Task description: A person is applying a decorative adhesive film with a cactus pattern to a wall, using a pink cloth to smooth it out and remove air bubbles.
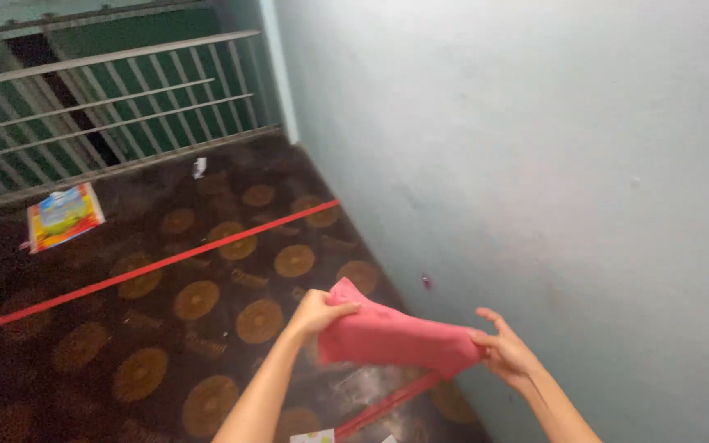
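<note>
- Two bare forearms are seen rising from the near edge, and a folded pink cloth (pixel 391 335) is held up between them, above the floor and just beside the wall on the right.
- By the left hand (pixel 319 312) the cloth's left end is pinched, with the thumb laid over the top edge and the fingers curled beneath it.
- By the right hand (pixel 504 351) the cloth's right end is met: the fingers are spread, and the fingertips are pressed against the fabric (whether anything is clamped behind it cannot be told).
- The cloth is kept roughly level, its left corner raised a little.
- Beneath the cloth, a dark patterned floor (pixel 149 328) with round brown medallions is shown, crossed by a red line (pixel 149 267) running from near left to far right.
- A second red strip (pixel 387 406) is seen just under the cloth, near the wall.
- A pale plastered wall (pixel 535 148) fills the right side.
- At the far left, a colourful flat packet (pixel 63 216) is lying on the floor, close to a metal railing (pixel 108 107).
- A small white scrap (pixel 198 166) is lying by the railing's foot.
</note>
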